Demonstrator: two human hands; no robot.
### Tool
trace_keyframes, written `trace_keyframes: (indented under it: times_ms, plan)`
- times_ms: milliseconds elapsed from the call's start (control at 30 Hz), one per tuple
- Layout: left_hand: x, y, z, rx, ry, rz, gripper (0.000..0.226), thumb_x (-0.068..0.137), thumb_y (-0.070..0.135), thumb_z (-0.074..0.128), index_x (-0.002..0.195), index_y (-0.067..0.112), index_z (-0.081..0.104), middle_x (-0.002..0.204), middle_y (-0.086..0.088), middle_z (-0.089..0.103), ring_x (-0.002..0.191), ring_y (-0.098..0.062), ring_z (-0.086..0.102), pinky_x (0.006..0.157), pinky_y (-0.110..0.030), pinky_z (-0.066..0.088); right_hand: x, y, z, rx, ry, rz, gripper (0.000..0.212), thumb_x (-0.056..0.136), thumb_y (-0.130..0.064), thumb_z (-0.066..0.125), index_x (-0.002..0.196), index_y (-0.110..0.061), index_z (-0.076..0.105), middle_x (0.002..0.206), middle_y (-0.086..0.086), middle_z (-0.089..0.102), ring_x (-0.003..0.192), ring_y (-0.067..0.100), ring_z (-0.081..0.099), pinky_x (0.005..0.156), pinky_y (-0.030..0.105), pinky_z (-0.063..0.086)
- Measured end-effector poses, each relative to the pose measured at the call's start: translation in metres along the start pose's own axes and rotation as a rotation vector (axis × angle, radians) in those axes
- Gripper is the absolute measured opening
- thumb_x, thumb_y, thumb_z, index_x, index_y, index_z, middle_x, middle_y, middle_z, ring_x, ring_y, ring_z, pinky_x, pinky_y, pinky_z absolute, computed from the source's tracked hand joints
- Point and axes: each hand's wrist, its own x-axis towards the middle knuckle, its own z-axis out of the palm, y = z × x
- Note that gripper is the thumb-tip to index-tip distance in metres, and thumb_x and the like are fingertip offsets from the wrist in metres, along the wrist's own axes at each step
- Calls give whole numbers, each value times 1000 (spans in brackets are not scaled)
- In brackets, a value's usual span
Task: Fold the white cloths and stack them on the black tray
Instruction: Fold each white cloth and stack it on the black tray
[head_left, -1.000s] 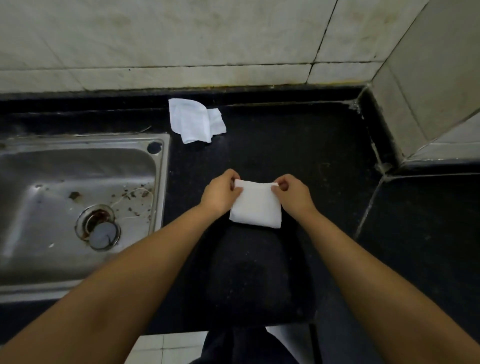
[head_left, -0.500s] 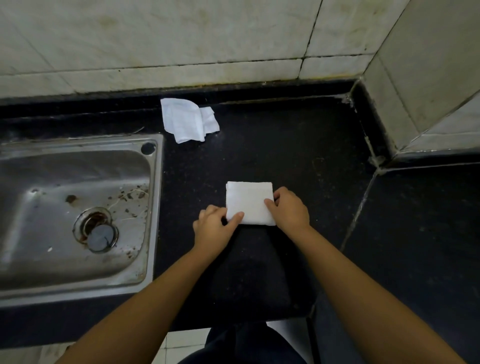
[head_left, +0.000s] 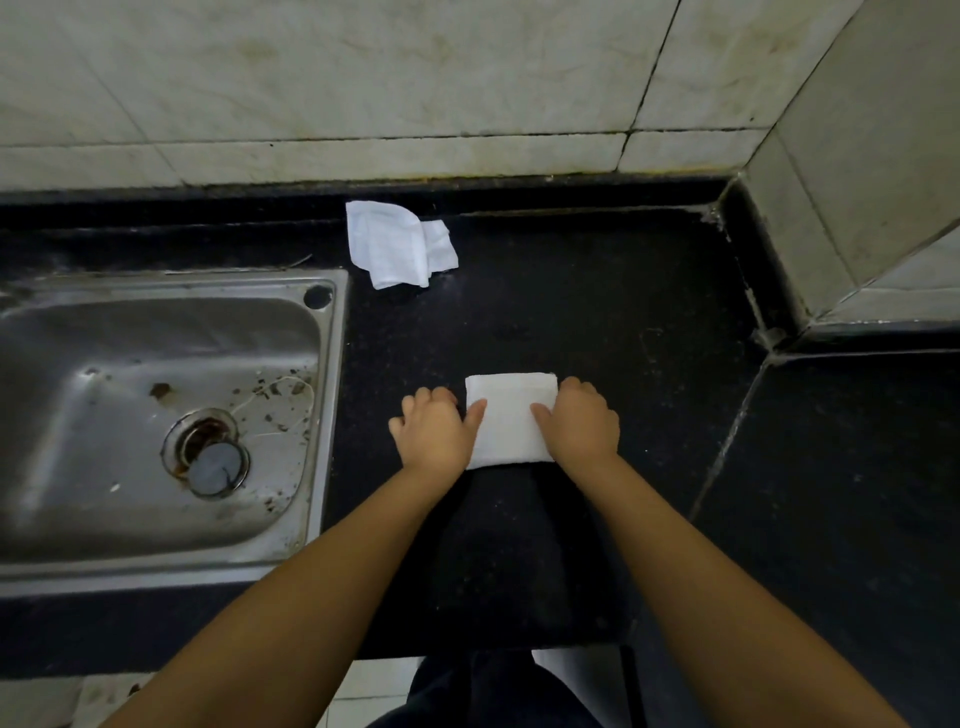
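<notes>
Folded white cloth (head_left: 509, 421) lies at the black tray's (head_left: 524, 561) far edge, left hand (head_left: 435, 435) and right hand (head_left: 581, 423) gripping its sides, apparently squaring it; crumpled cloth (head_left: 397, 250) awaits near the wall.

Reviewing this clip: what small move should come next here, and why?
Probably let go of the folded cloth and reach for the crumpled cloth near the wall: both thumbs rest on the neat fold, left hand and right hand flanking it.

Matt white cloth (head_left: 511, 421); scuffed steel sink (head_left: 156, 364)
</notes>
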Motion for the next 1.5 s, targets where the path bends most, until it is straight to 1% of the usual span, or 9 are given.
trace_keyframes:
  times_ms: [133, 267, 333, 433, 567, 800, 1033, 1300, 1500]
  plan:
    - [8, 21, 7, 8, -50, -59, 33, 93, 32, 49, 117, 11, 55, 128, -9, 46, 121, -26, 40, 100, -40, 33, 7, -14, 0, 29, -94, 61, 30, 94, -23, 51, 120, -9, 48, 120, 10, 59, 109, 27, 57, 92, 38, 42]
    - [8, 15, -5, -491, -128, -101, 14, 91, 24, 56, 96, 12, 57, 103, -8, 59, 96, -21, 54, 81, -32, 47, 10, -1, -18, 555, -275, 157, 31, 87, -16, 57, 116, -6, 56, 117, 12, 61, 105, 28, 60, 91, 42, 51]
    - [6, 12, -17, -790, -226, -89, 9, 89, 17, 59, 93, 10, 56, 97, -9, 63, 89, -22, 59, 74, -31, 50, 0, 10, -34, 812, -311, 155, 27, 86, -11, 59, 112, -4, 60, 116, 14, 64, 102, 27, 63, 91, 43, 53]
    - [-1, 14, -35, -1041, -402, -67, 21, 88, 9, 59, 109, 9, 54, 108, -12, 65, 94, -23, 64, 82, -39, 54, -28, 23, -59, 1003, -326, 116, 28, 87, -13, 62, 114, -6, 61, 117, 13, 65, 104, 26, 64, 96, 46, 51]
    - [-26, 21, -54, -1165, -773, -30, 30, 91, 7, 55, 121, 5, 54, 110, -9, 65, 96, -21, 63, 74, -35, 53, -94, 38, -76, 1250, -210, 91, 30, 90, -9, 60, 119, -12, 58, 117, 9, 66, 107, 24, 64, 94, 42, 52]
    - [-136, 33, -38, -870, -1086, 246, 21, 95, 21, 51, 111, 11, 62, 105, -8, 67, 90, -21, 65, 76, -37, 53, -269, 83, -37, 1576, 274, 321, 14, 95, -19, 54, 103, -15, 65, 96, 3, 70, 85, 16, 66, 71, 32, 55]
    - [-332, 37, 13, -499, -1410, 540, 16, 96, 19, 51, 104, 12, 61, 97, -6, 69, 85, -19, 66, 84, -37, 53, -486, 136, 24, 1703, 897, 693, 12, 92, -20, 58, 87, -15, 68, 91, 5, 70, 83, 20, 65, 79, 38, 51]
    - [-614, -31, 72, -42, -1755, 717, 17, 92, 16, 55, 106, 12, 63, 92, -4, 69, 81, -17, 66, 69, -30, 55, -782, 151, 117, 1660, 1331, 1071, 14, 94, -23, 56, 86, -16, 65, 81, 0, 65, 75, 17, 59, 66, 31, 46]
    - [-815, -106, 84, 234, -1919, 772, 14, 89, 14, 58, 103, 14, 62, 88, -3, 68, 78, -17, 65, 63, -32, 56, -990, 151, 163, 1798, 1524, 1172, 12, 92, -13, 56, 83, -16, 62, 73, 0, 69, 65, 11, 63, 63, 27, 56]
